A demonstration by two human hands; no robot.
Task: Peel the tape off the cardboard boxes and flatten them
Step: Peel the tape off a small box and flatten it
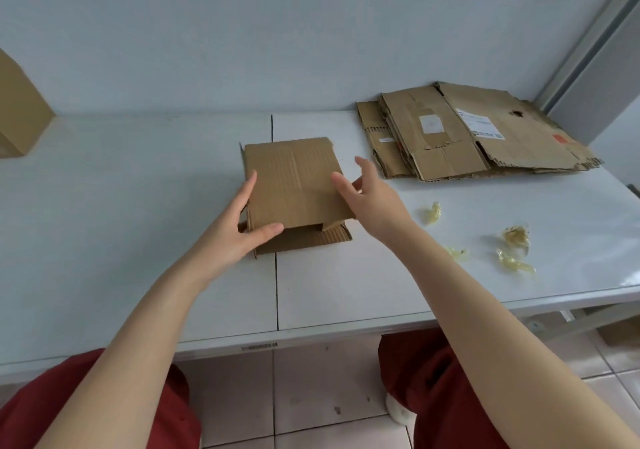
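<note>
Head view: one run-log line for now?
small box part-collapsed | left hand touches its left side | right hand fingers straight at its right edge | flattened stack far right | tape wads right

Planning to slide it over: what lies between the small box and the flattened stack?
Head view: just the right hand over bare table, between small box and flattened stack.

Left hand (239, 229) and right hand (375, 204) flank a cardboard box (298, 182).
</note>
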